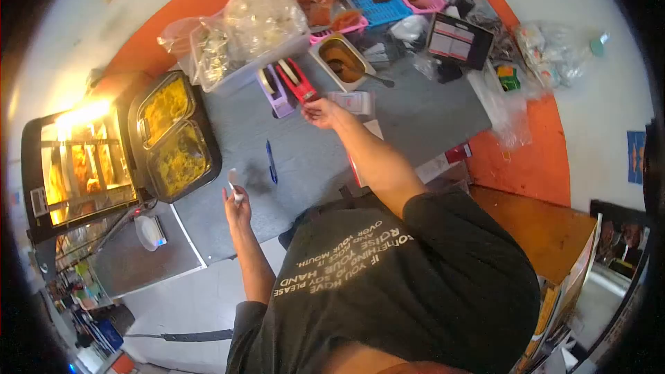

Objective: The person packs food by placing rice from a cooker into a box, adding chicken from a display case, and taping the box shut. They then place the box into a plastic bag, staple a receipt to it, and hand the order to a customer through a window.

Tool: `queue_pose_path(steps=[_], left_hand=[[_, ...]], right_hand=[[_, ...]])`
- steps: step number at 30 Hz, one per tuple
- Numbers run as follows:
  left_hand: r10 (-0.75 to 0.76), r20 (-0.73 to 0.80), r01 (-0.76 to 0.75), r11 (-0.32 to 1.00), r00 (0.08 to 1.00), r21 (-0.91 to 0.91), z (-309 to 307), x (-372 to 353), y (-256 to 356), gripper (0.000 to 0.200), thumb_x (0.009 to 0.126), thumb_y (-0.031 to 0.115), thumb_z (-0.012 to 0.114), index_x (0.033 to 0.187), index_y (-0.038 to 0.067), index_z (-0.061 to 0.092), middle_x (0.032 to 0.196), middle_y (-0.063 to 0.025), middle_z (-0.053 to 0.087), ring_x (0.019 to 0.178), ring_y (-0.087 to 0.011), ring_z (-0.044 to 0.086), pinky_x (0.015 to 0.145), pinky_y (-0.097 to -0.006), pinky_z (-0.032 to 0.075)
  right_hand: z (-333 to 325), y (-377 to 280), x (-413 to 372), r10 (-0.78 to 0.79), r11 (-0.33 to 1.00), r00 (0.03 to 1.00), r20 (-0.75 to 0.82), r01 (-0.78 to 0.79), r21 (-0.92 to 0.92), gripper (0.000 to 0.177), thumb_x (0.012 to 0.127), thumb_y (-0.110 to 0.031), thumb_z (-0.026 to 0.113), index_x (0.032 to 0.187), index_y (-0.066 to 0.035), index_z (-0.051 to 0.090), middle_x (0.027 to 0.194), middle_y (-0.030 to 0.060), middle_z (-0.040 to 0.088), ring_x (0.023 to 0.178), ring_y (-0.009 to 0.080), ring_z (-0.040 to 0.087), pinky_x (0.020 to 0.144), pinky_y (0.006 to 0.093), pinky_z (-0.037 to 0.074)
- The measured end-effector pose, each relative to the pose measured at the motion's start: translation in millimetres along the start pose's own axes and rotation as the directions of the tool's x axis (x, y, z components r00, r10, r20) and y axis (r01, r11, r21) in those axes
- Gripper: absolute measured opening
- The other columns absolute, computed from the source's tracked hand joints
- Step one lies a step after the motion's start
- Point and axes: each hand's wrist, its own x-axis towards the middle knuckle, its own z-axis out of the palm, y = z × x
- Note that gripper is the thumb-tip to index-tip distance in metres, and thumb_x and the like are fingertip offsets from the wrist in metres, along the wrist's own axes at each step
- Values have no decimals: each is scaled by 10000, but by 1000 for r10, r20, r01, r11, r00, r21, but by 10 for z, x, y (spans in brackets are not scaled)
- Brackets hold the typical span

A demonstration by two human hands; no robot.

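Observation:
My left hand point(237, 209) is closed on a small white object point(238, 198), with a pale piece standing up from the fingers; its exact nature is unclear. At the near end of a red tape dispenser point(296, 81), my right hand point(320, 113) has its fingers pinched together; what lies between them is too small to tell. A purple tape dispenser point(276, 93) stands just left of the red one. On the grey table point(242, 114), a blue pen point(271, 162) lies between my two hands. A clear flat pack point(353, 103) sits right beside my right hand.
Two trays of yellow food point(173, 138) stand left, beside a lit glass warmer point(86, 166). Behind are a clear bin with bags point(239, 62), a metal container of brown sauce with a ladle point(339, 62), pink and blue baskets point(381, 7), and a dark box point(458, 41).

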Motion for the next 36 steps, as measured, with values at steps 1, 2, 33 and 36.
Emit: queue_pose_path(steps=[1, 2, 33, 36], left_hand=[[74, 74, -75, 997, 995, 4, 109, -137, -7, 669, 895, -72, 508, 1443, 138, 186, 1153, -255, 549, 1038, -307, 602, 924, -427, 525], [139, 114, -156, 975, 984, 158, 241, -242, -106, 579, 914, -36, 501, 1423, 82, 250, 1178, -228, 556, 1063, -271, 597, 942, -390, 516], [-121, 806, -697, -586, 580, 414, 1547, -1584, -2865, 372, 846, 304, 655, 1217, 279, 658, 1458, -132, 349, 1291, -379, 329, 1031, -530, 283], [-141, 798, -693, -597, 586, 404, 1516, -1558, -2871, 382, 838, 324, 662, 1217, 277, 652, 1453, -106, 366, 1312, -374, 315, 1022, -577, 271]], right_hand=[[38, 44, -59, -5, 1000, 1000, -5, 5, 14, 172, 833, -52, 643, 992, 0, 604, 902, 144, 624, 838, 258, 655, 725, 383, 558], [83, 60, -119, -29, 997, 997, -76, 23, -78, 153, 830, -43, 632, 973, -2, 596, 892, 132, 624, 794, 256, 654, 675, 378, 554], [-1000, -23, -1214, -795, -91, 598, 102, 50, -995, 291, 751, -259, 723, 844, 15, 698, 720, 167, 671, 625, 263, 673, 533, 388, 514], [-822, -166, -1772, -687, -83, 726, -17, -102, -991, 400, 731, -326, 754, 916, 23, 694, 811, 202, 695, 790, 332, 700, 706, 422, 546]])
